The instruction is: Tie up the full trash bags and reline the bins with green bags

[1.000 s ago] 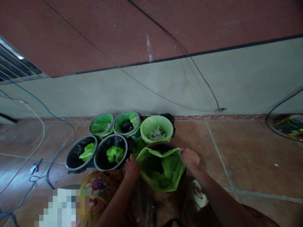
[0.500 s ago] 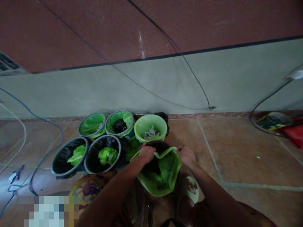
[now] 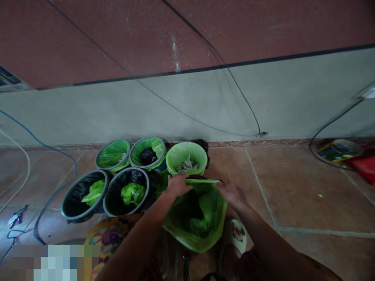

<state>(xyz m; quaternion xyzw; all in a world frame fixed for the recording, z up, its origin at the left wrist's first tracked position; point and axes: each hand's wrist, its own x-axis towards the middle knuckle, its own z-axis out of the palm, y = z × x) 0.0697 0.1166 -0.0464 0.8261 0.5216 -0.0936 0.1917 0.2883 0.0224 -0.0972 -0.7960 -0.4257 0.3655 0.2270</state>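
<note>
A green plastic bag [image 3: 202, 218] hangs wide open over a dark bin between my feet; most of that bin is hidden. My left hand [image 3: 178, 185] grips the bag's far edge on the left, fingers pointing inward. On the right, my right hand [image 3: 230, 192] pinches the same edge. Just beyond my hands stands a light green lined bin [image 3: 172, 154] with grey scraps inside. Left of the bag are two black-lined bins, a nearer one [image 3: 147, 175] and a farther one [image 3: 66, 201], each with crumpled green plastic in it.
Two green-lined bins [image 3: 98, 156] [image 3: 133, 150] stand near the wall [image 3: 117, 109]. Blue cable [image 3: 55, 191] runs across the floor at left. A patterned stool or cloth [image 3: 108, 238] is at lower left. Red material [image 3: 365, 166] lies at far right.
The bag's mouth has spread wider and its far edge is pulled straighter between my hands. My left hand has shifted slightly left, and the bag's near edge sits lower.
</note>
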